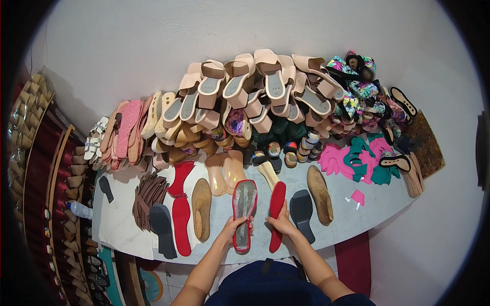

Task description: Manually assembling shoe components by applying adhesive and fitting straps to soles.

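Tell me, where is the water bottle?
In the head view, the water bottle lies far on the person's left, just off the left end of the white table, beside the row of tan heel blocks.

Take the sole with the glued inner face (244,214) as your landmark: it lies on the table (352,219) at the near edge, straight ahead of you. Your left hand (236,226) grips its near end. Just to its right lies an insole (277,215), with your right hand (278,223) on it. Further right sit a dark heel sole (302,214), then a cork sole (320,194). To the landmark's left lie another cork sole (201,209), then a pair of insoles (181,206), then a bundle of straps (148,194). Behind the landmark, against the wall (245,30), sandals (255,86) are heaped on one another.
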The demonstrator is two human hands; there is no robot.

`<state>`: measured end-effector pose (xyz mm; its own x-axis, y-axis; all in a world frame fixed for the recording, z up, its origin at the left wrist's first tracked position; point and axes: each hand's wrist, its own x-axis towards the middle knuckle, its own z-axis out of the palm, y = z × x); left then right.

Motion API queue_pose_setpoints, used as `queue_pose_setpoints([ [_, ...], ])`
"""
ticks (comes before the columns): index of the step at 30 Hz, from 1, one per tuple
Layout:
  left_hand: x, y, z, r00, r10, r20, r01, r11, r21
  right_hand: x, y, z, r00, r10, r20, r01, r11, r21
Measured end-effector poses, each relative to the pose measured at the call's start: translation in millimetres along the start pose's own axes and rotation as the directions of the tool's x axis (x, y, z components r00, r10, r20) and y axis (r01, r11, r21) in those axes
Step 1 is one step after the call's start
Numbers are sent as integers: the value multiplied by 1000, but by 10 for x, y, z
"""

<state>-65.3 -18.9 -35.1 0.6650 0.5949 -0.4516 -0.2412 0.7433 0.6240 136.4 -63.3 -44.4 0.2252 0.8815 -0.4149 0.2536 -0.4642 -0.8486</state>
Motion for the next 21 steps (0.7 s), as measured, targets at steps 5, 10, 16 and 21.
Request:
queue_pose_setpoints([
  [5,20,24,70,995,76,69,-46,934,-353,22,79,91,996,90,23,-80,961,-263],
  [10,203,-68,-285,956,-4,292,100,945,-312,-9,126,145,1000,17,10,-12,939,-345],
  [16,109,-1,254,974,163,-156,-158,986,42,-127,61,-215,943,-327,-60,264,846,-462],
  [21,113,-7,337,986,58,-155,-46,996,80,-167,-168,-487,899,-368,-237,350,929,-118],
])
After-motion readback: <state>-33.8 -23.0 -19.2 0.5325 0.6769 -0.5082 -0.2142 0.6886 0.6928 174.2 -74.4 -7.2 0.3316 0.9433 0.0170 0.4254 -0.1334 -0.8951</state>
